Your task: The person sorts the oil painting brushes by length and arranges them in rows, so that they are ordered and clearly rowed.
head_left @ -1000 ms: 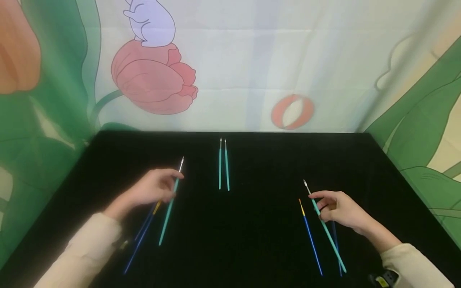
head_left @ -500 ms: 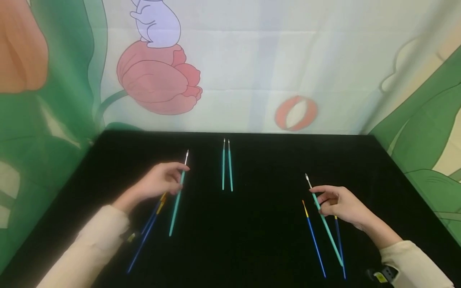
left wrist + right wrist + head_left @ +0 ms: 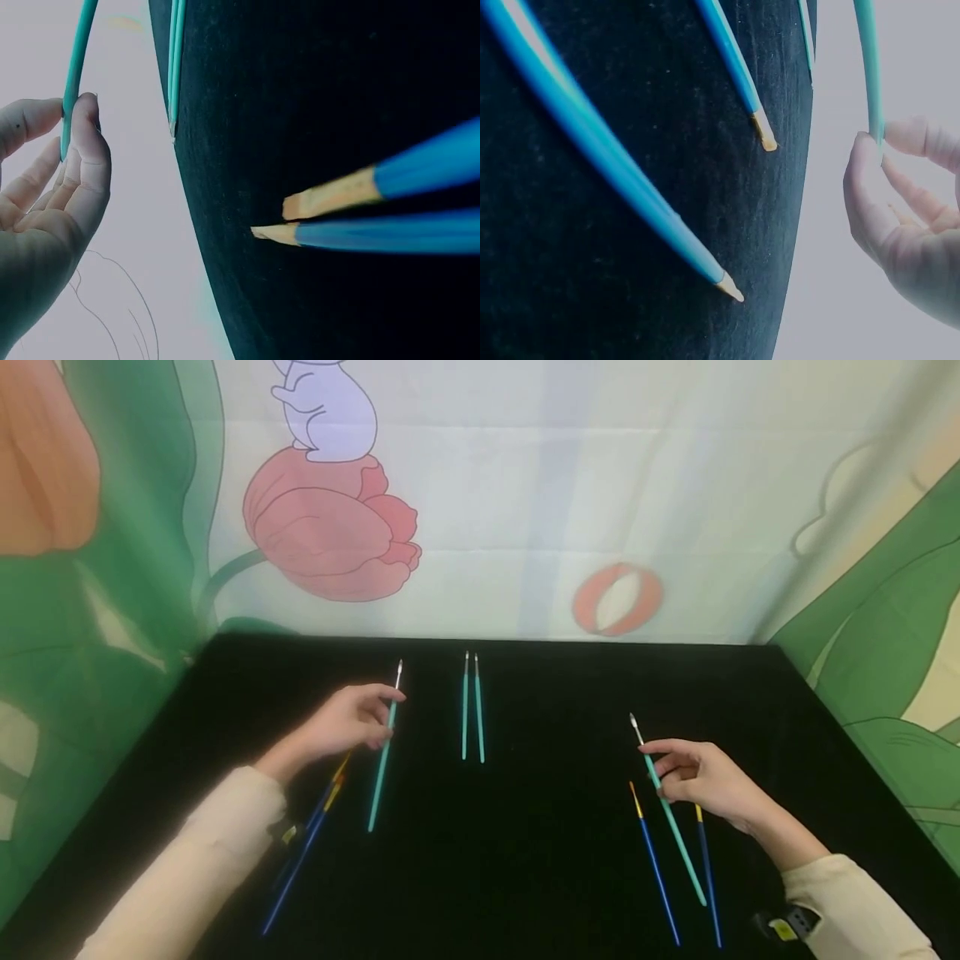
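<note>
My left hand [image 3: 348, 720] pinches a teal brush [image 3: 381, 772] near its metal end, tip pointing away; in the left wrist view thumb and fingers hold the teal handle [image 3: 78, 60]. At the right, my right hand [image 3: 708, 781] pinches another teal brush [image 3: 678, 839], its tip leaning left. Two teal brushes [image 3: 465, 718] lie side by side at the table's back middle. Beneath the left forearm are two blue brushes [image 3: 294, 868], close together. Near the right hand, one blue brush [image 3: 657, 872] lies left of the held brush and another [image 3: 708, 881] lies right of it.
The black table [image 3: 525, 860] reaches back to a pale curtain [image 3: 487, 485] printed with a tulip, an animal and a ball. Green leaf-patterned cloth [image 3: 885, 652] hangs along both sides. Something dark with a yellow patch [image 3: 783, 929] sits at the right cuff.
My left hand has moved forward and right with its teal brush, toward the middle pair. My right hand has moved slightly forward with its brush. The head view has shifted a little.
</note>
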Demonstrator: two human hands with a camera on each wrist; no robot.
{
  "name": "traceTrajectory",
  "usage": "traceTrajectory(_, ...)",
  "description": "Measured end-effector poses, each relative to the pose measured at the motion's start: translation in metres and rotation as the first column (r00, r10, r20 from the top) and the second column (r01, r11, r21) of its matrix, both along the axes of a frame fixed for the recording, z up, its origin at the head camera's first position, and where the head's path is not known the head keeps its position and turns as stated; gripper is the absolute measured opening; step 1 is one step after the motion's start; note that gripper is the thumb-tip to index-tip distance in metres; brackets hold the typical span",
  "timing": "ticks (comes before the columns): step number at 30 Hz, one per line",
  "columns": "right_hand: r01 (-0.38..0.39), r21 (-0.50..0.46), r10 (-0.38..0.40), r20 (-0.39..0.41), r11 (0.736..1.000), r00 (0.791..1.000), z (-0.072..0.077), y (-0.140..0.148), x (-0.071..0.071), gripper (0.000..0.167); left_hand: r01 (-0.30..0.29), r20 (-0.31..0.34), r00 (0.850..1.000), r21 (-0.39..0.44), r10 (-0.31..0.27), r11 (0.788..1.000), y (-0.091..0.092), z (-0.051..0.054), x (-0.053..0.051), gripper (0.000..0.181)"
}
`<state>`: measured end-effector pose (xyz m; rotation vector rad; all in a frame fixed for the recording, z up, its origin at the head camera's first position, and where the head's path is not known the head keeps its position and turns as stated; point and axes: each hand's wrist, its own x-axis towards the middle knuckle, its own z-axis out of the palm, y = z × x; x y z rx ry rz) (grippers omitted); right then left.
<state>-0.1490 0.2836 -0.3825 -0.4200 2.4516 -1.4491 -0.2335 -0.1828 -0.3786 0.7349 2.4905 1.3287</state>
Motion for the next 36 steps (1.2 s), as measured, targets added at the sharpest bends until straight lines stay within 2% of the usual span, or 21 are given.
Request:
traceTrajectory(7, -0.019, -0.016, 0.019, 0.005, 1.000, 1.000, -0.001, -0.003, -0.006, 0.048, 0.002, -0.023, 1.000, -0.022, -0.003, 1.000, 0.007, 0.006, -0.010, 0.043)
traceTrajectory(12, -0.017, -0.022, 0.017, 0.014, 1.000, 1.000, -0.002, -0.006, -0.008, 0.048, -0.005, -0.039, 0.999, -0.039, 0.004, 0.999, 0.010, 0.006, -0.019, 0.042)
traceTrajectory(23, -0.014, -0.022, 0.014, -0.006, 1.000, 1.000, -0.001, -0.011, -0.013, 0.047, -0.029, -0.004, 1.000, 0.020, 0.029, 0.999, 0.018, 0.002, -0.033, 0.043)
traceTrajectory(36, -0.003, -0.024, 0.003, -0.018, 1.000, 1.000, 0.001, -0.016, -0.019, 0.046, -0.038, 0.034, 0.999, 0.034, 0.037, 0.999, 0.034, -0.002, -0.050, 0.043)
